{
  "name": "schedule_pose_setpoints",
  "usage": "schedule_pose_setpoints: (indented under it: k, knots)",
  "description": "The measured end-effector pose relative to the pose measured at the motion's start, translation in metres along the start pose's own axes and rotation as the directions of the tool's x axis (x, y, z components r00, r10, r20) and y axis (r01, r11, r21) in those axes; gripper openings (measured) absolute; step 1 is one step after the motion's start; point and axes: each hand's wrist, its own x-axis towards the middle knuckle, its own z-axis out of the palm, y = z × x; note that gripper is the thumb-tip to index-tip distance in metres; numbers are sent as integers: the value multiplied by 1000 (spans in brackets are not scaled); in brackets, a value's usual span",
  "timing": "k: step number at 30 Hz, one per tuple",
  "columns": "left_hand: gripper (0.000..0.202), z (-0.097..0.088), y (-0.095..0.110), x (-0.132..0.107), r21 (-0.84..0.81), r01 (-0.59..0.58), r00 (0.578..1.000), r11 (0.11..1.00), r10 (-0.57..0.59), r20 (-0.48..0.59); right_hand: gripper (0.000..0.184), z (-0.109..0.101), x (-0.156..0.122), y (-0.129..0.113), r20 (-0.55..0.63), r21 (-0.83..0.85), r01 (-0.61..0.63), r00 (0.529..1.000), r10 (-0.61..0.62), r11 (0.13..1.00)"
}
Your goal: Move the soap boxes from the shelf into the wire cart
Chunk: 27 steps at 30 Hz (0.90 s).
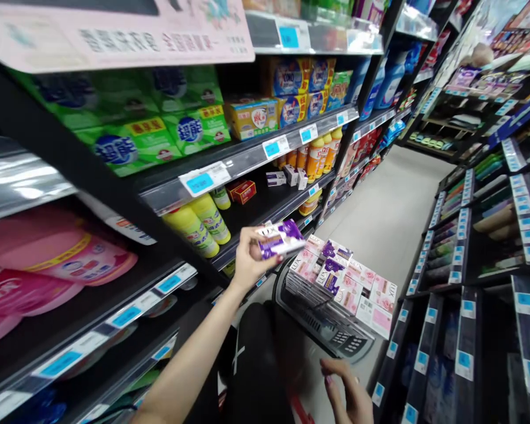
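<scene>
My left hand (252, 254) is closed around a purple and white LUX soap box (281, 238), held in the air between the shelf and the basket. Below and to the right stands a dark shopping basket (309, 312), heaped with pink LUX soap boxes (360, 274) and several purple ones (331, 275). Low at the bottom edge, my right hand (347, 391) has its fingers apart, with nothing in it; it is nearest the basket's front rim. On the shelf beyond my left hand lie a few small purple and white boxes (287, 175).
Shelves on the left carry green soap packs (159, 141), OMO boxes (289, 88), yellow bottles (203, 221) and a small red box (242, 191). Pink pouches (48, 265) sit at lower left. Racks (468, 229) line the right side. Pale aisle floor (380, 194) runs between.
</scene>
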Motion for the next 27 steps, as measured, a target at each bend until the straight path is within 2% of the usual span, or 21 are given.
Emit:
schedule_pose_setpoints:
  k: [1, 3, 5, 8, 10, 13, 15, 16, 18, 21, 23, 25, 27]
  knots:
    - [43, -4, 18, -14, -148, 56, 996, 987, -45, 76, 26, -6, 10, -7, 61, 24, 7, 998, -9, 1000]
    - [44, -12, 52, -36, -351, 149, 972, 924, -71, 226, 44, -16, 34, -26, 105, 99, -6, 994, -4, 995]
    - [45, -19, 80, -51, -443, 192, 947, 876, -46, 319, 61, -22, 54, -49, 130, 244, 20, 990, -53, 970]
    - [44, -29, 112, -67, -479, 178, 928, 860, 15, 372, 83, -24, 69, -86, 222, 403, 83, 957, -185, 912]
    - [41, -37, 129, -76, -486, 174, 918, 856, 38, 396, 84, -22, 67, -104, 259, 428, 120, 933, -248, 896]
    - [44, -48, 148, -87, -462, 204, 910, 863, 6, 414, 73, -16, 56, -120, 219, 499, 151, 931, -293, 854]
    - [48, -54, 157, -93, -384, 293, 895, 876, -110, 431, 61, -10, 50, -125, 186, 544, 93, 956, -227, 834]
    - [49, -56, 159, -96, -320, 363, 875, 875, -202, 439, 54, -6, 49, -127, 193, 540, 22, 970, -149, 842]
    - [48, -57, 159, -100, -172, 546, 787, 820, -431, 443, 46, 4, 49, -129, 274, 477, -192, 960, 62, 857]
    - [64, -59, 149, -104, -11, 757, 609, 654, -699, 374, 54, 20, 52, -124, 447, 330, -485, 836, 319, 810]
    - [76, -62, 140, -105, 50, 818, 520, 573, -775, 359, 60, 30, 54, -118, 507, 263, -576, 765, 397, 774]
    - [84, -69, 132, -104, 122, 838, 450, 532, -799, 399, 64, 39, 54, -111, 528, 226, -609, 732, 429, 760]
    - [86, -79, 126, -104, 199, 845, 357, 496, -802, 479, 66, 44, 53, -106, 552, 205, -617, 714, 431, 760]
